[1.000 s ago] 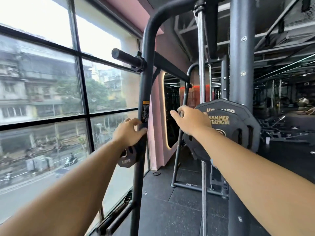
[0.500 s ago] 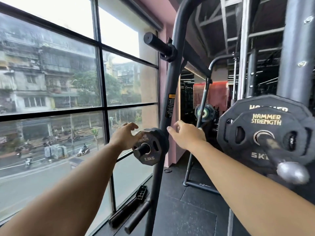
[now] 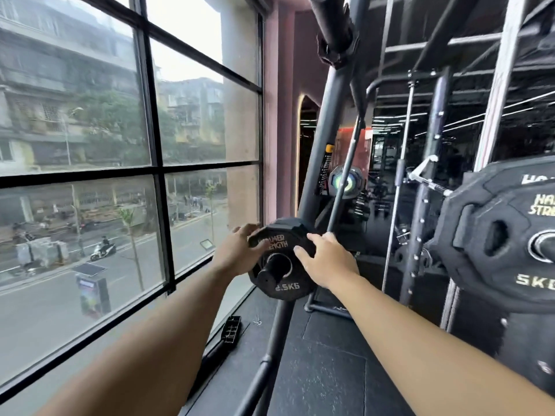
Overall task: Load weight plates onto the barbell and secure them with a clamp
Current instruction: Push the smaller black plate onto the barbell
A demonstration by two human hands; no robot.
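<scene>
One 2.5KG plate on a rack peg, both hands gripping.
The left hand and right hand curl round its rim. It reads "HAMMER STRENGTH". Two bigger plates at right, front one marked "5KG".

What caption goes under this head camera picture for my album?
Left hand and right hand hold a 2.5 kg weight plate on its rack peg.

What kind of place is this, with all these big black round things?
Most likely a gym. A small weight plate marked 2.5KG sits on a peg, a bigger plate hangs at the right, and tall metal racks stand behind them.
</scene>
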